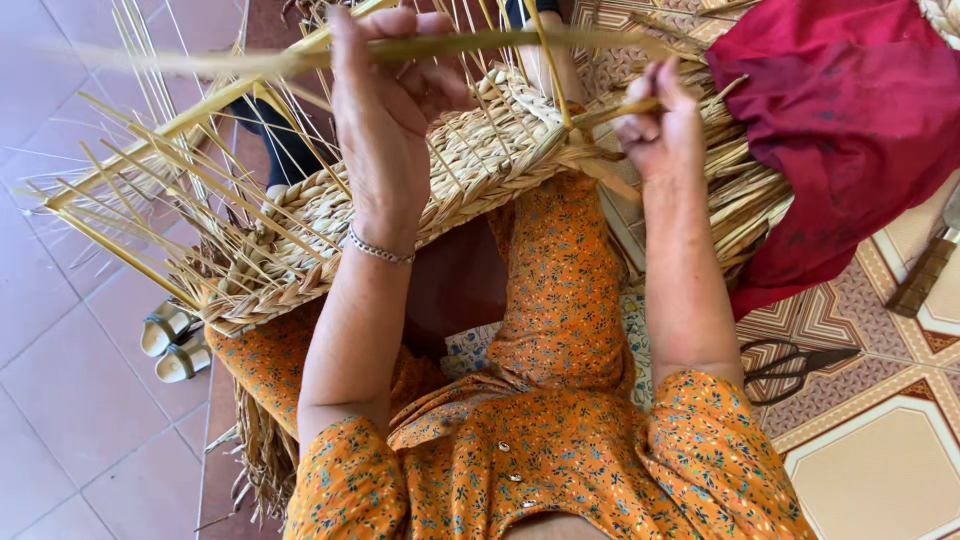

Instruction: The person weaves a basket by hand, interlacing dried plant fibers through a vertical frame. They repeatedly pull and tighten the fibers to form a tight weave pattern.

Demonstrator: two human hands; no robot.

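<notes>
Your woven straw mat (440, 175) lies tilted across your lap, and everything else sits around it. Your left hand (385, 110) is raised over the mat's middle, fingers curled around a long pale strand (480, 45) that runs sideways above the weave; held high like that, the strand stays taut and clear of the loose ends. Your right hand (655, 125) sits at the mat's right edge, fingers pinched shut on a short strand end (625, 108), right where the plaited border turns, so the weave there cannot slacken. A thin bracelet (380, 248) circles your left wrist just below the mat's near edge.

Unwoven stalks (150, 200) fan out from the mat's left end, left free so they can be picked up one at a time. To the mat's right a dark red cloth (850, 120) is draped over more straw. Below and right of the mat, black scissors (800, 365) lie on the patterned floor tiles (880, 470), and further right there is what looks like a knife handle (925, 272), though it is cut off at the picture's edge. Left of the mat, a pair of pale sandals (175, 340) rests on plain pinkish tiles (60, 400).
</notes>
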